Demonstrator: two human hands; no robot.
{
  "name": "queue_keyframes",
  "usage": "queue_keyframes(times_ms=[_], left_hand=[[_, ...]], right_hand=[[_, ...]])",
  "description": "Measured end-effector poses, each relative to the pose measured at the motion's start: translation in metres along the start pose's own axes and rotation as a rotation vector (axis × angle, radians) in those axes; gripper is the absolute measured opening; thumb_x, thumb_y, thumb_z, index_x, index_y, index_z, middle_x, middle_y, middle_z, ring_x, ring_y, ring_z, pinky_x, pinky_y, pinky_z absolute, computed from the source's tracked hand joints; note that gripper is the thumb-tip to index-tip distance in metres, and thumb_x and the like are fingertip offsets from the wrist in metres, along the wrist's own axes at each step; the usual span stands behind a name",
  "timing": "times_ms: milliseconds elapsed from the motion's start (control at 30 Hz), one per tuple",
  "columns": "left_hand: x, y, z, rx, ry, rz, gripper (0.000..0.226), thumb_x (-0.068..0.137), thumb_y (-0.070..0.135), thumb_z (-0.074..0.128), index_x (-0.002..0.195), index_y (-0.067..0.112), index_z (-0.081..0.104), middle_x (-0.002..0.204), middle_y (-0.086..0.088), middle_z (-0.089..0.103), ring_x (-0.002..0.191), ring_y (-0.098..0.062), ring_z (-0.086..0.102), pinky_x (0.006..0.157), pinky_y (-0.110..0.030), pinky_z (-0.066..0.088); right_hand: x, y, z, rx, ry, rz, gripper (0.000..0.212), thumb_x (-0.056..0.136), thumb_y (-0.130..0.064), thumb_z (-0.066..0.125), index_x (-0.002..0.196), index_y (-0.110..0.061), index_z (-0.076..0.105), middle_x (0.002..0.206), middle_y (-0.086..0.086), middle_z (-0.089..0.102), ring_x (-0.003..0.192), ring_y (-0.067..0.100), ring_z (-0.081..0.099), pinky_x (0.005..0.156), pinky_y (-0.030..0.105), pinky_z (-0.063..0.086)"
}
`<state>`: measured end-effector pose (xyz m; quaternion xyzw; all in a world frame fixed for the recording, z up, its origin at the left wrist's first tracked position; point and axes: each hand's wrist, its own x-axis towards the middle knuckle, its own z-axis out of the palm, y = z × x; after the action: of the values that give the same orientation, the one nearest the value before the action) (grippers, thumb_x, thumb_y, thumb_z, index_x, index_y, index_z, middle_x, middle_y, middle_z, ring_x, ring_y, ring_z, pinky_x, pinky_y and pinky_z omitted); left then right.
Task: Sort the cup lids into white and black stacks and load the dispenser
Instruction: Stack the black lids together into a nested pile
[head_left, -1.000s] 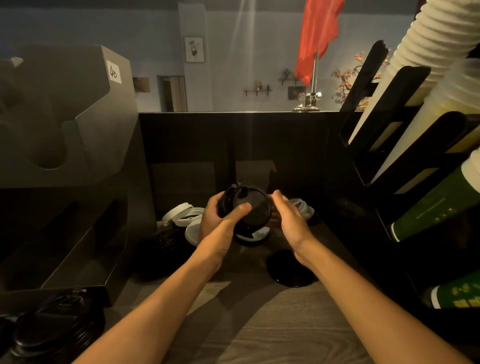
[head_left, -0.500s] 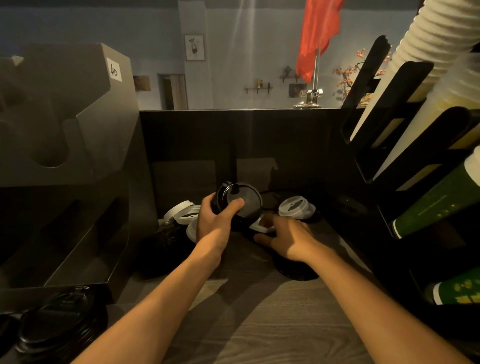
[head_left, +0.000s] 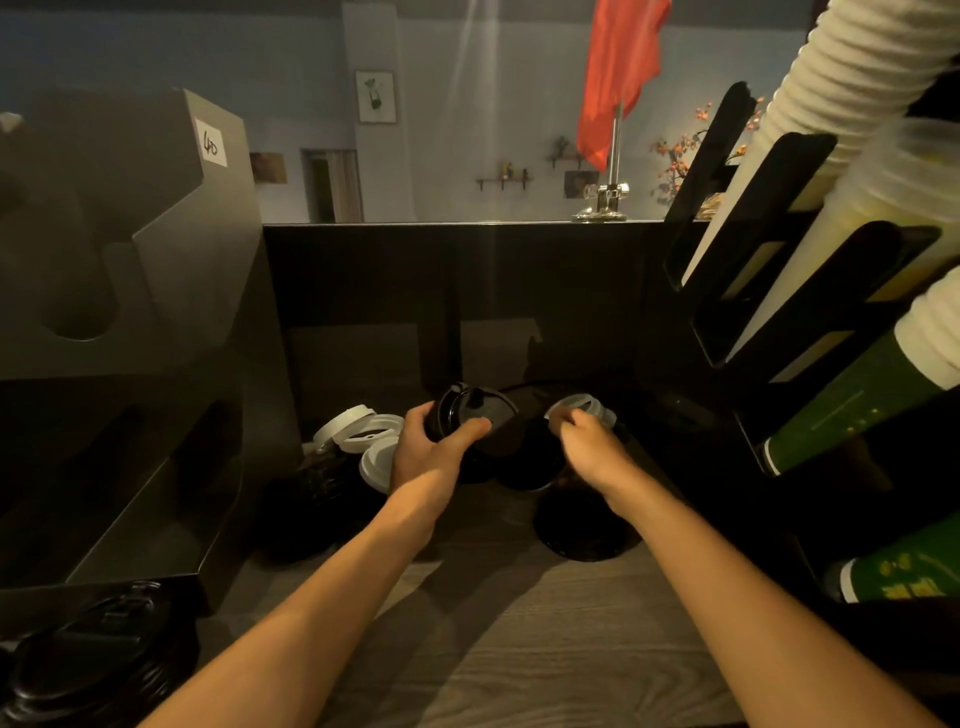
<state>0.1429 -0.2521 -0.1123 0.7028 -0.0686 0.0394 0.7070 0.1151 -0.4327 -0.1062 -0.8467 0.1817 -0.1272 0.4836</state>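
Dim wooden counter (head_left: 519, 649): left fingers (head_left: 467, 430) grip black lids (head_left: 491, 413), right fingers (head_left: 563, 417) pinch white lid (head_left: 584, 401).

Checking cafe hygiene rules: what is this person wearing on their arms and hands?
The left forearm and right forearm are bare to the frame edge, no sleeves. The left hand and right hand are ungloved; no watch, bracelet or ring shows in the dim light.

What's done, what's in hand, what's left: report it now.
Done: a black lid stack sits in the left hand. In hand: the right hand seems to pinch a white lid. Left: loose white lids and a single black lid lie on the counter; I see none in the dispenser.
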Motion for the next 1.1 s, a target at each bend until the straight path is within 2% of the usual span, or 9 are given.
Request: queue_keyframes(times_ms=[100, 200, 367, 533, 633, 767, 833, 933, 1100], left_hand=[[0.000, -0.002, 0.001, 0.068, -0.030, 0.007, 0.063, 0.082, 0.031, 0.084, 0.136, 0.022, 0.052, 0.123, -0.001, 0.066, 0.110, -0.021, 0.064, 0.098, -0.041, 0.055], [-0.002, -0.002, 0.002, 0.192, -0.070, 0.060, 0.069, 0.083, 0.032, 0.083, 0.141, 0.022, 0.047, 0.127, 0.001, 0.062, 0.113, -0.020, 0.061, 0.094, -0.036, 0.053], [-0.005, -0.002, 0.001, 0.300, -0.089, 0.114, 0.076, 0.082, 0.034, 0.083, 0.146, 0.022, 0.042, 0.127, 0.002, 0.060, 0.116, -0.020, 0.059, 0.100, -0.039, 0.051], [-0.005, -0.001, 0.001, 0.324, -0.073, 0.139, 0.076, 0.083, 0.034, 0.082, 0.146, 0.021, 0.041, 0.123, 0.004, 0.059, 0.111, -0.016, 0.057, 0.093, -0.034, 0.050], [-0.006, -0.001, 0.001, 0.314, -0.061, 0.156, 0.074, 0.083, 0.034, 0.082, 0.144, 0.022, 0.042, 0.120, 0.005, 0.060, 0.108, -0.016, 0.058, 0.085, -0.029, 0.048], [-0.005, 0.000, 0.000, 0.287, -0.028, 0.173, 0.070, 0.083, 0.033, 0.081, 0.142, 0.023, 0.044, 0.116, 0.006, 0.061, 0.104, -0.014, 0.059, 0.075, -0.022, 0.047], [-0.003, 0.002, -0.001, 0.257, 0.013, 0.177, 0.070, 0.084, 0.032, 0.081, 0.143, 0.022, 0.044, 0.115, 0.006, 0.060, 0.107, -0.015, 0.059, 0.075, -0.022, 0.044], [0.000, 0.002, -0.004, 0.199, 0.078, 0.166, 0.072, 0.084, 0.033, 0.082, 0.144, 0.021, 0.044, 0.118, 0.007, 0.060, 0.113, -0.017, 0.059, 0.082, -0.023, 0.046], [0.005, 0.002, -0.006, 0.114, 0.133, 0.115, 0.075, 0.083, 0.037, 0.082, 0.146, 0.022, 0.045, 0.122, 0.004, 0.062, 0.116, -0.020, 0.060, 0.103, -0.042, 0.051]], right_hand=[[0.002, 0.004, -0.005, -0.147, 0.027, -0.003, 0.040, 0.108, -0.026, 0.034, 0.141, -0.010, 0.052, 0.139, 0.018, 0.055, 0.116, 0.034, 0.056, 0.092, 0.037, 0.049], [0.006, 0.007, -0.005, -0.431, 0.077, -0.059, 0.040, 0.108, -0.020, 0.032, 0.136, -0.006, 0.056, 0.139, 0.020, 0.055, 0.123, 0.038, 0.054, 0.099, 0.041, 0.046], [0.007, 0.009, -0.004, -0.576, 0.079, -0.209, 0.041, 0.105, -0.037, 0.040, 0.139, -0.018, 0.055, 0.142, 0.008, 0.053, 0.127, 0.030, 0.051, 0.102, 0.042, 0.046], [-0.005, 0.004, -0.008, -0.608, -0.163, -0.247, 0.078, 0.065, -0.075, 0.055, 0.133, -0.036, 0.057, 0.123, 0.000, 0.064, 0.111, 0.022, 0.061, 0.091, 0.046, 0.055], [-0.006, 0.004, -0.008, -0.617, -0.168, -0.237, 0.085, 0.050, -0.076, 0.061, 0.125, -0.038, 0.059, 0.113, -0.004, 0.066, 0.102, 0.019, 0.063, 0.085, 0.045, 0.058], [-0.008, 0.000, -0.009, -0.539, -0.100, -0.225, 0.110, 0.057, -0.072, 0.077, 0.150, -0.032, 0.035, 0.151, 0.005, 0.037, 0.129, 0.029, 0.049, 0.100, 0.047, 0.052], [-0.009, -0.001, -0.010, -0.512, -0.060, -0.219, 0.109, 0.068, -0.064, 0.081, 0.155, -0.027, 0.027, 0.156, 0.004, 0.023, 0.138, 0.032, 0.040, 0.105, 0.046, 0.046], [-0.008, 0.001, -0.011, -0.480, -0.010, -0.266, 0.096, 0.071, -0.059, 0.082, 0.148, -0.029, 0.032, 0.149, 0.002, 0.026, 0.134, 0.030, 0.042, 0.105, 0.047, 0.045], [-0.011, 0.000, -0.011, -0.442, 0.011, -0.317, 0.091, 0.072, -0.055, 0.083, 0.143, -0.031, 0.031, 0.145, 0.001, 0.034, 0.132, 0.026, 0.044, 0.102, 0.047, 0.046]])
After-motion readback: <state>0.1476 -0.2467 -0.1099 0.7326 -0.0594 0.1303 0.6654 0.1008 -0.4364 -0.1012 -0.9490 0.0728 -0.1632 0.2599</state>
